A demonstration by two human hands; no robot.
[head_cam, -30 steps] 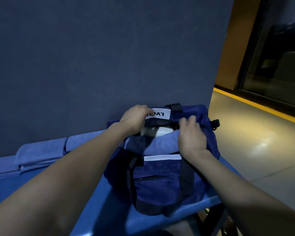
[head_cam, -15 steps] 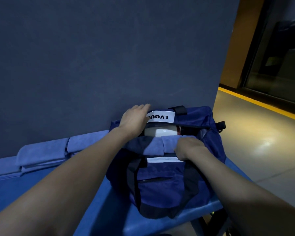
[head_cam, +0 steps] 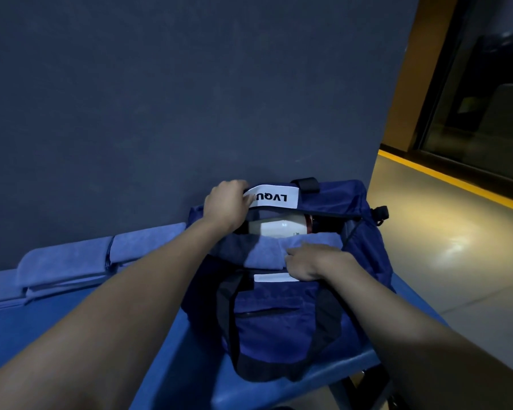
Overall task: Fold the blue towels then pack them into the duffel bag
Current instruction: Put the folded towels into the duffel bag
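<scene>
Left hand is curled on the duffel bag's far rim; a blue towel is pinched by the right hand

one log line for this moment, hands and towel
left hand grips duffel bag far rim | right hand presses blue towel in opening | folded towels wait on table

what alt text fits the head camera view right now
A person's left hand grips the far rim of an open navy fabric duffel bag while the right hand presses a folded blue towel into it. More folded blue towels wait alongside.
</scene>
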